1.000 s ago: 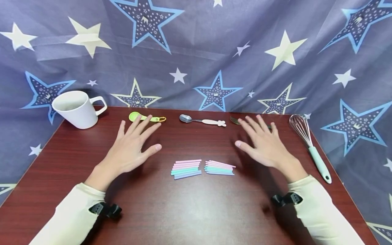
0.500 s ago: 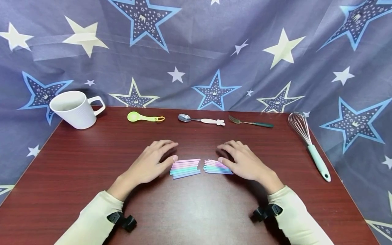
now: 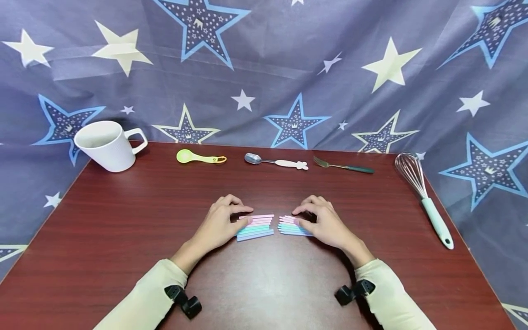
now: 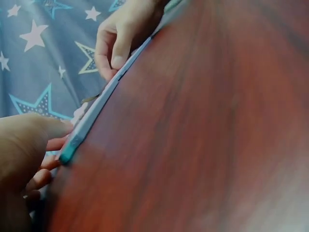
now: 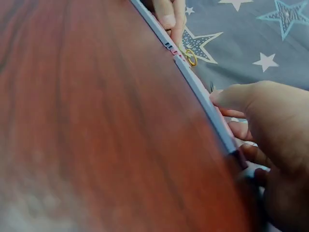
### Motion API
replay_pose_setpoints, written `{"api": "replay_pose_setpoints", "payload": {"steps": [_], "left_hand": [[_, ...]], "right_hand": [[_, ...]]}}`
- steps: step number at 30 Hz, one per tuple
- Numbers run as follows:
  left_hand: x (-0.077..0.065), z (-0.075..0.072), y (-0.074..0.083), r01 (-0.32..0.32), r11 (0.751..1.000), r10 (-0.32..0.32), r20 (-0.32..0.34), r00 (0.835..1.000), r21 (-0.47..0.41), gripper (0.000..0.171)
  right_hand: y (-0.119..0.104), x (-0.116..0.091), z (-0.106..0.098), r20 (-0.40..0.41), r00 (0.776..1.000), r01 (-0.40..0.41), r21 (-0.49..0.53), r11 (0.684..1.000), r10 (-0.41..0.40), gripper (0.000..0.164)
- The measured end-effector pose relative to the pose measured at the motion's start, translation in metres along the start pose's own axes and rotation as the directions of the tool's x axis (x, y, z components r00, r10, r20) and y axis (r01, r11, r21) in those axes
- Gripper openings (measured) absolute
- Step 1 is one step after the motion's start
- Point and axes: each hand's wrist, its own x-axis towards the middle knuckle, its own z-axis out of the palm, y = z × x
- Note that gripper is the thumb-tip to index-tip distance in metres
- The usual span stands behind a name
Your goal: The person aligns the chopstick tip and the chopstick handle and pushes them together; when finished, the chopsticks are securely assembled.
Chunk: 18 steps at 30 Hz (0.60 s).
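Two side-by-side rows of thin pastel sticks in pink, mint and blue lie on the dark red wooden table (image 3: 272, 279) in the head view. My left hand (image 3: 216, 224) is at the outer end of the left row of sticks (image 3: 261, 228), its thumb over the pink ones and its index finger just behind. Mirroring it, my right hand (image 3: 330, 225) has its thumb over the right row of sticks (image 3: 286, 228), with a gap between thumb and index finger. In the right wrist view, the thumb (image 5: 231, 96) is right at the row's edge, other fingers behind it.
Along the table's back edge lie a white mug (image 3: 109, 149), a lime-green measuring spoon (image 3: 200, 157), a spoon with a white handle (image 3: 284, 163) and a fork with a dark green handle (image 3: 346, 167). A whisk (image 3: 431, 215) lies at the right edge. A star-patterned cloth (image 3: 264, 59) hangs behind.
Both hands have come down and inward from above the back of the table to the stick rows, their spread fingers now bent. The fork and measuring spoon are now uncovered.
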Motion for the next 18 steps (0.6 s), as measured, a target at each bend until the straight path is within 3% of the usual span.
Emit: {"api": "replay_pose_setpoints", "payload": {"steps": [5, 14, 18], "left_hand": [[0.0005, 0.0051, 0.0, -0.002, 1.0, 0.002, -0.036, 0.999, -0.003, 0.015], [0.0016, 0.007, 0.0029, 0.093, 0.995, -0.094, -0.031, 0.995, -0.037, 0.01], [0.0035, 0.008, 0.0047, 0.098, 0.994, -0.099, -0.049, 0.994, -0.038, 0.008]], "right_hand": [[0.0033, -0.0017, 0.0041, -0.04, 0.999, 0.016, 0.012, 1.0, -0.016, 0.009], [0.0043, -0.0025, 0.007, -0.065, 0.998, -0.017, 0.056, 0.998, 0.021, 0.009], [0.0045, -0.002, 0.0055, -0.076, 0.997, -0.027, 0.073, 0.997, 0.033, 0.01]]}}
